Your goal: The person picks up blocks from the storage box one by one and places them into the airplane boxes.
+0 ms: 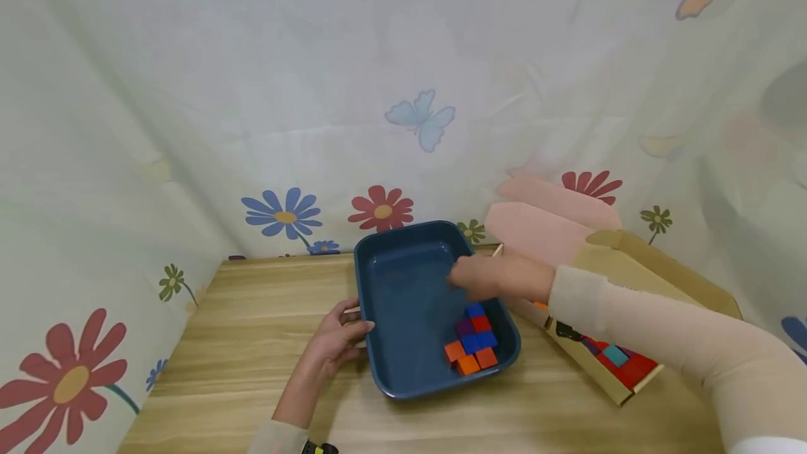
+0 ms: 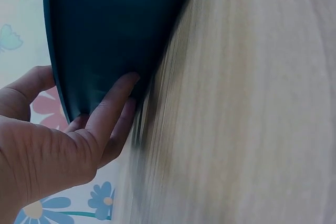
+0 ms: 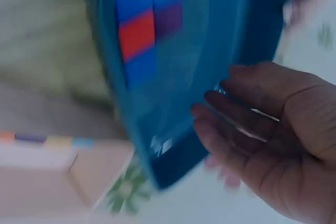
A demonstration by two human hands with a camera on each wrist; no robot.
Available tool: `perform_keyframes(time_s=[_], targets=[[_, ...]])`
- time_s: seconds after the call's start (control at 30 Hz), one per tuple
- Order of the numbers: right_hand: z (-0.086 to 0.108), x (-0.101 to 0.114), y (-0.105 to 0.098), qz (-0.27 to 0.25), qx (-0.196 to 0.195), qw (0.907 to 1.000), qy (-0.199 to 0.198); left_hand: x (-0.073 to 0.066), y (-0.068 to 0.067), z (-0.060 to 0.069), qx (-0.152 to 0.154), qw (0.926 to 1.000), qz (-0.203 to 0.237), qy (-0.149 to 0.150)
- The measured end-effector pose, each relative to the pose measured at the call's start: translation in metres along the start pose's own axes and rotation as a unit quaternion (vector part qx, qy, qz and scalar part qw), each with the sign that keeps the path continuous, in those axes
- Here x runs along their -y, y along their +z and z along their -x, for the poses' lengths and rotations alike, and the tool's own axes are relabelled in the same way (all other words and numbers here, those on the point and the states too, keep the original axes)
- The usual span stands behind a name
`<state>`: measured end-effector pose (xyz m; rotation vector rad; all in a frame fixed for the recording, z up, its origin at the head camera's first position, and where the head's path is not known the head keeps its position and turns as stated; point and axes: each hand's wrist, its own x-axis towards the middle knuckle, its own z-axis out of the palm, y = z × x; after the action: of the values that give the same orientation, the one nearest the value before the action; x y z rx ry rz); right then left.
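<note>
Several cubes (image 1: 471, 343) lie in the blue tray (image 1: 406, 321) the left hand (image 1: 333, 339) holds.

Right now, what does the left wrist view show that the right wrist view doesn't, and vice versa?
Only left wrist: the left hand, gripping the blue tray, and blue flowers.
Only right wrist: the right hand, with nothing visibly held, the colored cubes inside the tray, and part of a box.
Both: the tray, tabletop and flowered backdrop.
</note>
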<state>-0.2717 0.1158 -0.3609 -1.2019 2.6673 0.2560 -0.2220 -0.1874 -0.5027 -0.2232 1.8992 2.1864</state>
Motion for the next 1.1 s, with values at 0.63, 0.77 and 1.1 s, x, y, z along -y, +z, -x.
perform_keyframes(time_s=[0.63,0.77,1.1], targets=[[-0.028,0.065,0.074,0.063,0.073,0.9880,-0.121,0.010,-0.005,0.007,0.007,1.0000,-0.002,0.003],[-0.031,0.064,0.070,0.066,0.063,0.9892,-0.115,0.005,-0.004,0.005,0.003,1.0000,-0.004,0.006],[-0.033,0.045,0.041,0.018,0.036,0.9939,-0.103,0.001,-0.001,-0.001,-0.005,0.9999,-0.009,0.003]])
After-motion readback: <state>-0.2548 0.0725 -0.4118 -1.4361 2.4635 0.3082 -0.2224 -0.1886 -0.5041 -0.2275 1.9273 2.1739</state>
